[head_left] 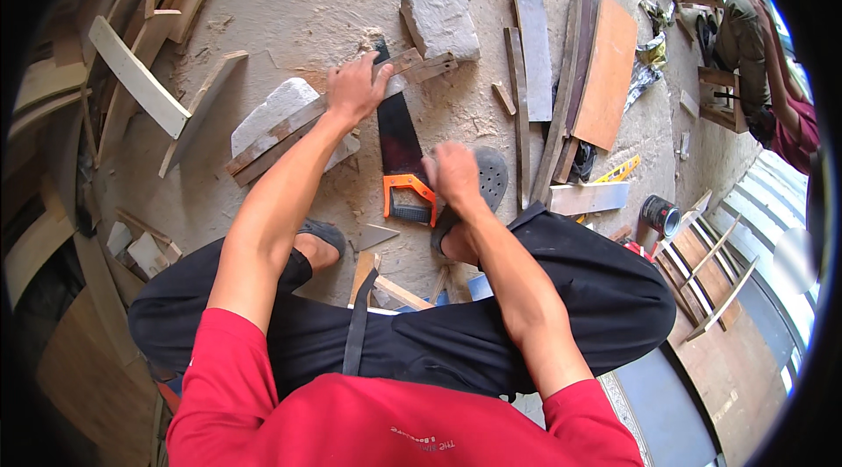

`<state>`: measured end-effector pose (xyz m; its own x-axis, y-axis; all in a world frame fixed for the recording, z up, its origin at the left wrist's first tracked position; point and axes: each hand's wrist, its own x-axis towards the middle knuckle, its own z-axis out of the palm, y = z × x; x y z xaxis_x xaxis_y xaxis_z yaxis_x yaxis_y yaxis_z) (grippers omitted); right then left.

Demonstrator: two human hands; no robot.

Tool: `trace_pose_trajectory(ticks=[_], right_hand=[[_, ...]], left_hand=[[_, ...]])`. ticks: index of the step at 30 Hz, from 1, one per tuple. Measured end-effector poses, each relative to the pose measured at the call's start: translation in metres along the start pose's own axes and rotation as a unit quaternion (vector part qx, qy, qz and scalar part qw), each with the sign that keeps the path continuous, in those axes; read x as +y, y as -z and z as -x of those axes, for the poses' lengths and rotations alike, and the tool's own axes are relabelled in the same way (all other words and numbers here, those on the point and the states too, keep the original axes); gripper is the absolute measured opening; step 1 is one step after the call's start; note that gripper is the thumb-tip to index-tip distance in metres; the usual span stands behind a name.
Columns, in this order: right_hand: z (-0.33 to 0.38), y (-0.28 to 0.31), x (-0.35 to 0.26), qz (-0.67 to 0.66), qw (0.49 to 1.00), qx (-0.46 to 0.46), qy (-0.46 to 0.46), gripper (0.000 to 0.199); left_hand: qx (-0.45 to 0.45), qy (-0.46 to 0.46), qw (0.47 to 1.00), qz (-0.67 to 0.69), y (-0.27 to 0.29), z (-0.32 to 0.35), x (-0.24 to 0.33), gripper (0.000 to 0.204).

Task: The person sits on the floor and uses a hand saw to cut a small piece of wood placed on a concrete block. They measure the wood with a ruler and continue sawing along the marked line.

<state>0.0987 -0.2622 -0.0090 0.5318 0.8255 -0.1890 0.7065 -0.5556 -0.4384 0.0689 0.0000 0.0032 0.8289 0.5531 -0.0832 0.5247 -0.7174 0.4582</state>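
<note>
My left hand (354,92) grips a narrow wooden strip (285,128), its fingers over the top. The strip lies slantwise with another strip across two rough concrete blocks, one at the left (272,112) and one at the far right (441,15). A handsaw (400,138) with a dark blade and an orange and black handle points away from me; its tip shows beyond the strips. Beside the handle and apart from it is my right hand (455,176), fingers curled and slightly blurred. Whatever it may hold is hidden. Below it shows my grey clog (491,179).
Long boards (531,46) and an orange-brown panel (607,72) lie on the right. Curved wood pieces (140,72) crowd the left. A yellow-handled saw (618,171) and an open can (660,214) are at right. Another person (745,46) sits at the far right.
</note>
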Motion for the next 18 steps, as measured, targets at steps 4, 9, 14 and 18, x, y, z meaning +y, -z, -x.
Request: trace_pose_trajectory(ticks=[4,9,14,18], right_hand=[[0.045,-0.036,-0.022,0.002,0.973,-0.147,0.178,0.022],[0.079,-0.064,-0.039,0.119,0.972,-0.165,0.115,0.014],[0.072,-0.08,-0.042,0.169,0.957,-0.198,0.132,0.017],[0.06,-0.087,-0.05,0.163,0.956,-0.222,0.099,0.023]], left_hand=[[-0.16,0.035,0.986,-0.018,0.027,-0.008,-0.019,0.053],[-0.021,0.025,0.999,0.037,0.051,-0.004,-0.041,0.052],[0.042,0.012,0.999,0.024,0.108,0.032,-0.064,0.047],[0.073,0.021,0.997,-0.02,0.148,0.094,-0.092,0.04]])
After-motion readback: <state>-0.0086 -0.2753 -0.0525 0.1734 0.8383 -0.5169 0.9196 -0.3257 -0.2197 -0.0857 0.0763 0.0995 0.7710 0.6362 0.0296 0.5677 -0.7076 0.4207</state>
